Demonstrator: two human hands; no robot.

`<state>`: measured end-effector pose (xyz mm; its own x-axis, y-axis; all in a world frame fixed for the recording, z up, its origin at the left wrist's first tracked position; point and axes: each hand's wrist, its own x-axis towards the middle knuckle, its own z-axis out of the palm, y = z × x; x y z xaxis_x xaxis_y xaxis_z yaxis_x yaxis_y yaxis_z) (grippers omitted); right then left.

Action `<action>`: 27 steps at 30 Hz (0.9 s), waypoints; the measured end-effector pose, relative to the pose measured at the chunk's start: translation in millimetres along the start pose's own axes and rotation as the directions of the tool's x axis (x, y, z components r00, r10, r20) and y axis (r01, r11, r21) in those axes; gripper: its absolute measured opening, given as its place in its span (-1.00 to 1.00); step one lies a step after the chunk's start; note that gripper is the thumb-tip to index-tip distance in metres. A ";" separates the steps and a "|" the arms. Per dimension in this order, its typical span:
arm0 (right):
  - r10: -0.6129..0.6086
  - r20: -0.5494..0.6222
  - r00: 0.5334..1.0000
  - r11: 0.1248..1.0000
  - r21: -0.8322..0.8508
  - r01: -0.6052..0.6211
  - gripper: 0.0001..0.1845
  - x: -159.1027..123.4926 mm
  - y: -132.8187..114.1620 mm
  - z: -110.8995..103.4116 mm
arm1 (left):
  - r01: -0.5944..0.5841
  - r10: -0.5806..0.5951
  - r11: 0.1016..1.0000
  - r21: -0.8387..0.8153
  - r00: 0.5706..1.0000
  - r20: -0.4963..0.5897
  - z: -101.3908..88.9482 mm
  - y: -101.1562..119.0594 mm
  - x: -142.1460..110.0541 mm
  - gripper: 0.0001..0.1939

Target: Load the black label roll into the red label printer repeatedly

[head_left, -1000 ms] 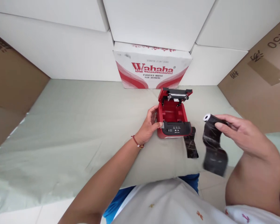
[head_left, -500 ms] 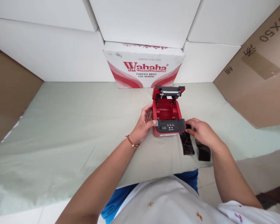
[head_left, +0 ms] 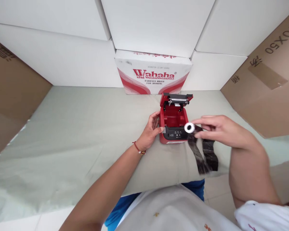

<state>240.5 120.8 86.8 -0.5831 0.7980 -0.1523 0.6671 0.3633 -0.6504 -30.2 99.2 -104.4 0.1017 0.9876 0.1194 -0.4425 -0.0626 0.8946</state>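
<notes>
A small red and black printer (head_left: 174, 134) stands on the cloth with its lid (head_left: 177, 98) raised, its red paper bay uncovered. My left hand (head_left: 149, 131) grips its left side, the thumb on the grey catch at the front corner. Between the thumb and fingers of my right hand (head_left: 214, 127) is a small paper roll (head_left: 189, 127), its white end and dark core hole facing me. It is held just over the printer's right front corner. A dark, shiny strip (head_left: 197, 154) hangs beneath the roll; whether it is joined to it I cannot tell.
A second black strip (head_left: 210, 155) lies right of the printer near the table's front edge. Behind stands a Wahaha water carton (head_left: 154, 72) against stacked white boxes (head_left: 156, 25). Brown cardboard boxes flank the greenish cloth (head_left: 86, 128), with the right one (head_left: 267, 96) closer to the printer.
My right hand has lifted the roll from beside the printer, bringing its white end into view. The dark strip has swung with it. My left hand stays on the printer; the view has shifted slightly.
</notes>
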 end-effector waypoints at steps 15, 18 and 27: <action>0.148 -0.098 0.984 0.747 -0.641 -0.176 -0.56 107.9 -20.9 68.3 | -0.003 0.003 1.000 0.013 1.000 0.001 0.3 2.0 -0.1 -0.18; 0.042 -0.088 0.995 0.826 -0.558 -0.084 -0.54 94.5 -16.4 65.7 | -0.005 0.005 1.000 0.019 1.000 0.006 1.1 2.7 -0.7 -0.18; -0.522 -0.215 0.825 0.833 -0.340 0.438 -0.69 -9.4 8.4 84.6 | -0.039 0.042 0.987 0.153 0.999 -0.019 3.8 9.3 -6.1 -0.29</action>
<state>212.3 75.7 19.9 -0.7294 0.5728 0.3739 0.4578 0.8150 -0.3554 -31.5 92.1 -95.2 0.0660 0.9867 0.1487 -0.3043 -0.1220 0.9447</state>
